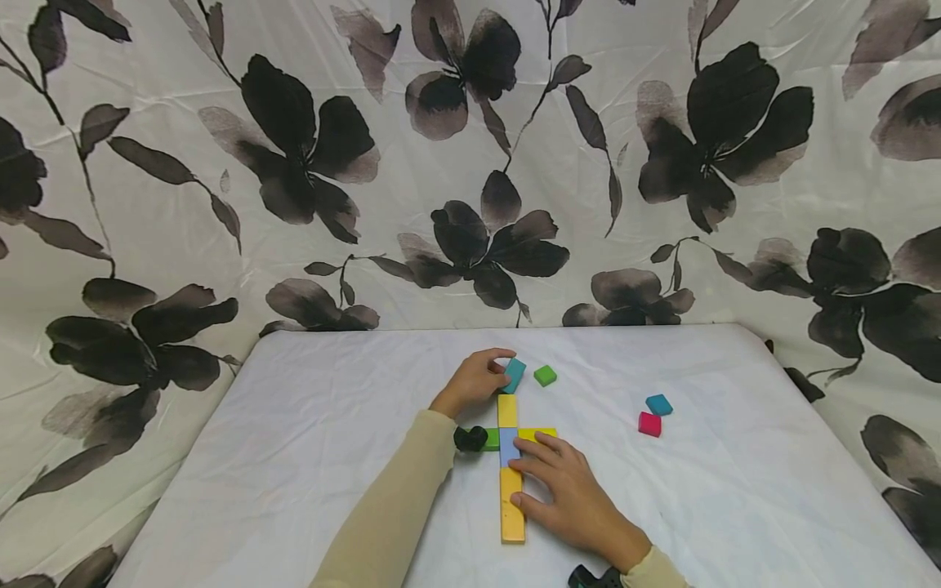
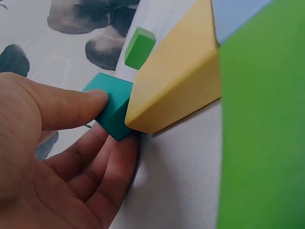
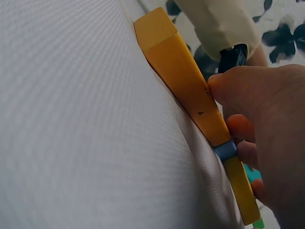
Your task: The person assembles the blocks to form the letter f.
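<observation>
Left hand (image 1: 474,380), thumb and fingers pinching a teal block (image 1: 516,373) at the far end of a cross of blocks (image 1: 507,449); right hand (image 1: 569,494), fingers spread, thumb against the near yellow block (image 1: 512,524); farther right, a red block (image 1: 649,424) beside a blue block (image 1: 659,404).
</observation>
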`<state>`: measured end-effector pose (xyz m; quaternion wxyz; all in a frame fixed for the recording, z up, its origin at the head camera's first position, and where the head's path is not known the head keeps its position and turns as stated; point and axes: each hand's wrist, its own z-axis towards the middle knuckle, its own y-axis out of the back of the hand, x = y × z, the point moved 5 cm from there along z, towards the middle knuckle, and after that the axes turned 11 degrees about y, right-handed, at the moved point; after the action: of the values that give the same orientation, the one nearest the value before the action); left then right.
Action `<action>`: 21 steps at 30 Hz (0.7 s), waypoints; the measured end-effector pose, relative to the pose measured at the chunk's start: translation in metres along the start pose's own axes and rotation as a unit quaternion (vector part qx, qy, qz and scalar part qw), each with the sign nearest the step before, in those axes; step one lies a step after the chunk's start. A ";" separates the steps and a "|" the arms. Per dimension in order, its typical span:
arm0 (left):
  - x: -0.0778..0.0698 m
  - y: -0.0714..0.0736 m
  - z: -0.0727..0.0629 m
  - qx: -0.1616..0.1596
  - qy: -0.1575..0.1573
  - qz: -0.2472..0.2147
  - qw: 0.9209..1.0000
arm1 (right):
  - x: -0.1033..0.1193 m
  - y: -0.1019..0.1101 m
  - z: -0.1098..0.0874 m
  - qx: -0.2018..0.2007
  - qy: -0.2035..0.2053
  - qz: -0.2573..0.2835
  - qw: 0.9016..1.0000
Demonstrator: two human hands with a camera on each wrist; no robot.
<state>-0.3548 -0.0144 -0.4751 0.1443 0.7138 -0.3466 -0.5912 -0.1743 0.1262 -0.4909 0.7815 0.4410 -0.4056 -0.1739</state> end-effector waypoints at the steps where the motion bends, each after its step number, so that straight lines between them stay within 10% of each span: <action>1: 0.000 0.000 0.000 0.000 0.000 0.002 1.000 | 0.000 0.000 0.000 0.000 0.000 0.000 1.000; 21: -0.001 -0.002 0.003 -0.005 -0.001 0.045 0.999 | 0.000 0.000 0.001 0.000 -0.004 0.006 1.000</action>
<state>-0.3566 -0.0115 -0.4761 0.1740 0.6961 -0.3758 -0.5865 -0.1751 0.1260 -0.4905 0.7812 0.4376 -0.4111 -0.1710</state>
